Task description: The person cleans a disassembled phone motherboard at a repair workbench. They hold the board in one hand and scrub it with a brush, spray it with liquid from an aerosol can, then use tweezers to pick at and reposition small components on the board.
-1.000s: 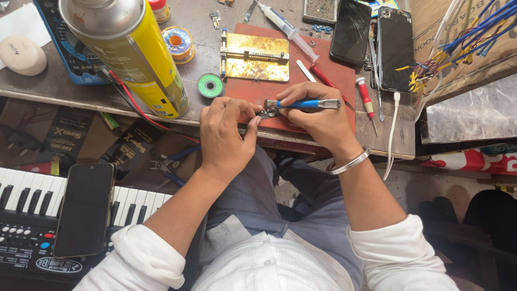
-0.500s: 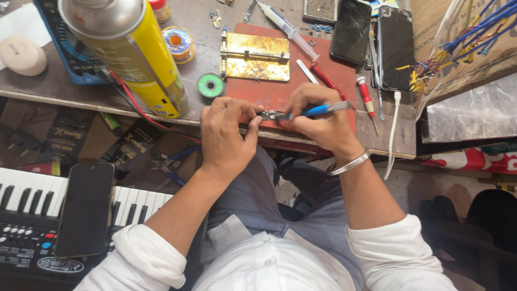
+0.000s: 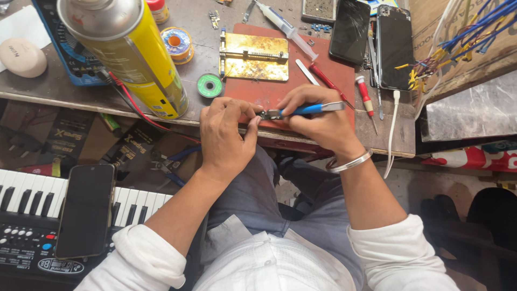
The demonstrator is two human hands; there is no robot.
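Observation:
My left hand is curled at the bench's front edge, its fingertips pinching a small part that I cannot make out. My right hand grips a blue-handled tool with a metal tip that meets the part between both hands. Both hands work over the front of a red mat. A brass-coloured holder plate lies on the mat just beyond them.
A large yellow spray can stands left on the bench, with solder spools beside it. Red screwdrivers, a syringe and two dark phones lie at right. A keyboard with a phone sits lower left.
The blue-handled tool has swung slightly, its handle now angling up to the right. Both hands stay close together at the bench edge.

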